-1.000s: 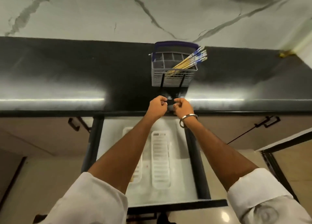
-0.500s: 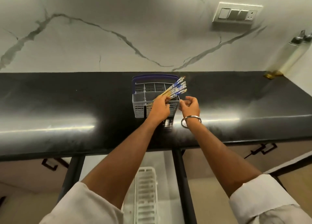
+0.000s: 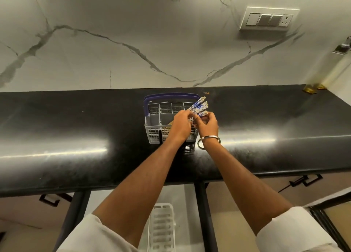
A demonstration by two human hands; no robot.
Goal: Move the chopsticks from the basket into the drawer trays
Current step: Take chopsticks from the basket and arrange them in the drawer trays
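On my head camera, both hands meet at the basket [image 3: 152,132] on the black counter [image 3: 76,130]: my left hand [image 3: 180,127] and right hand [image 3: 208,125] pinch the blue-patterned chopsticks [image 3: 199,106] leaning over its right rim. Below, the open drawer [image 3: 190,204] shows a white tray [image 3: 161,229].

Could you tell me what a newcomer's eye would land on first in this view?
Both hands, left and right, meet over the white basket mid-counter, fingering the blue-patterned chopsticks that lean out its right side. Below the black countertop, an open drawer shows a white tray.
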